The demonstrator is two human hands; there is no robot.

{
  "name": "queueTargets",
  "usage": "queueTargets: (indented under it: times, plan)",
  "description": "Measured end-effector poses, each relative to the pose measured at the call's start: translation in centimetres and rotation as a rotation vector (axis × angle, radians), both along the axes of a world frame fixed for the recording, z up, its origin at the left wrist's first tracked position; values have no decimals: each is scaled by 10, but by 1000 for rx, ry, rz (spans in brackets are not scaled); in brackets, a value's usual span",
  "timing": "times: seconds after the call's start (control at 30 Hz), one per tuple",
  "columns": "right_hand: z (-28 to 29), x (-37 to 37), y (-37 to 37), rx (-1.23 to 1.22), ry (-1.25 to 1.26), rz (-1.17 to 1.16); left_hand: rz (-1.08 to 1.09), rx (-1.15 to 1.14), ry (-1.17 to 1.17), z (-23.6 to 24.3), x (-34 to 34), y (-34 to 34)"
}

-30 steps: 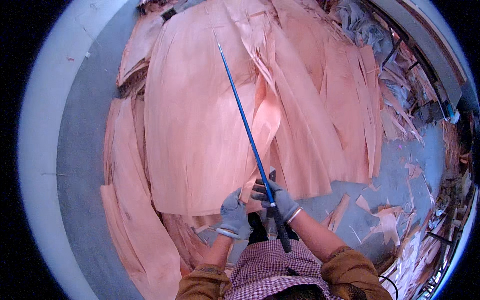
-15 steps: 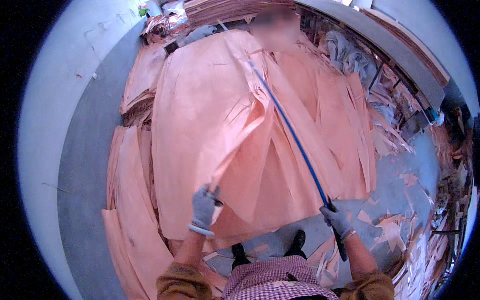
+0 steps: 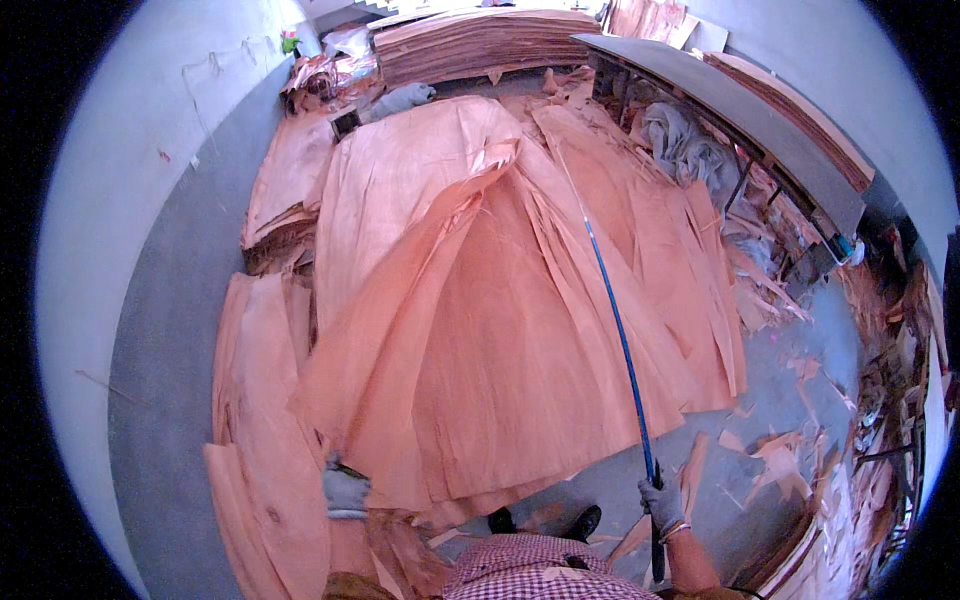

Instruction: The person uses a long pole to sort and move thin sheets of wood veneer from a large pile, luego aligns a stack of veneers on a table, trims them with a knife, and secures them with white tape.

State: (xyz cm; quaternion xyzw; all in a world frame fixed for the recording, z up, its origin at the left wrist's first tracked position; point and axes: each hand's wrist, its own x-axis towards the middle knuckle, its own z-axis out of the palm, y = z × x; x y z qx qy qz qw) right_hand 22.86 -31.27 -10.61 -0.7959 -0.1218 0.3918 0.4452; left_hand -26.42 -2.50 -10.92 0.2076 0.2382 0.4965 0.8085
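- Thin wood sheet (image 3: 390, 340): it lies right in front of you on a broad pile (image 3: 665, 330) of similar sheets, its left part raised in a slanting flap that narrows toward a creased fold at the far end.
- Your left hand (image 3: 346, 492), in a grey glove, is at the flap's lower left corner; most of its fingers are hidden, so I cannot tell whether they pinch the edge or are spread.
- Your right hand (image 3: 662, 503), gloved as well, is wrapped around the dark handle (image 3: 657, 548) of a long blue stick (image 3: 622, 345), well apart from your left.
- The stick slants away from you and slightly leftward over the right side of the pile, thinning toward a pale tip.
- Left of the pile you have long, narrow wood strips (image 3: 265, 400), lying beside the grey floor (image 3: 165, 400).
- On your right, torn scraps (image 3: 785, 460) are scattered; farther off, a grey bundle (image 3: 680, 140) sits by a long bench (image 3: 740, 95).
- At the far end stands a stack of flat sheets (image 3: 490, 48).
- Your dark shoes (image 3: 583, 522) are near the pile's close edge, just beyond your checked apron (image 3: 530, 575).
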Motion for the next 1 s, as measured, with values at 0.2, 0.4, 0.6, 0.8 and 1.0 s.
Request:
queueTargets:
  times: [0.2,0.4,0.6,0.8,1.0]
  plan:
    - [-31,-35,-56,-202,-41,70,199,-439,10,-18,36,-32]
    - [-71,-51,-112,-309,-18,73,33,-397,-70,-18,36,-27]
    - [-137,-90,-171,-290,-44,184,43,-535,82,6,59,-23]
    - [-143,-140,-236,-463,53,258,58,-467,253,14,57,-21]
    - [-180,-127,-274,-446,77,444,-21,-455,208,7,52,-18]
